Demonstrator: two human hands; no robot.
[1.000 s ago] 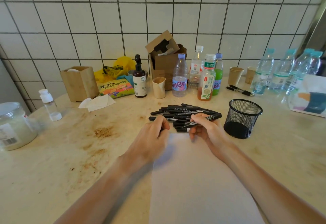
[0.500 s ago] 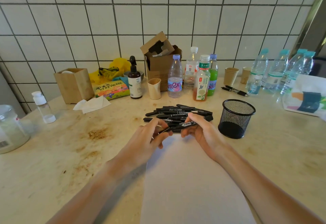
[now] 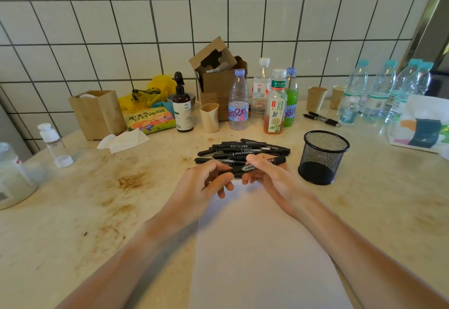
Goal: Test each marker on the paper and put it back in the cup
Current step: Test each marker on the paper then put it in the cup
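head view: both hands, left point(image 3: 206, 182) & right point(image 3: 269, 175), closed on one marker point(image 3: 252, 168) over paper point(image 3: 262, 248); best pull cap straight off, w/ cup point(image 3: 323, 158) nearby.

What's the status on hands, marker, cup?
Left hand and right hand both on one marker, over paper's top edge. Mesh cup empty, right of hands. Nothing blocking.

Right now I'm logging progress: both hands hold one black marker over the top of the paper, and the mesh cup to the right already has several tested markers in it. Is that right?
Not quite. The head view shows the mesh cup empty; no marker is in it. The rest holds: the left hand and right hand hold one black marker over the top of the paper, with the cup to the right.
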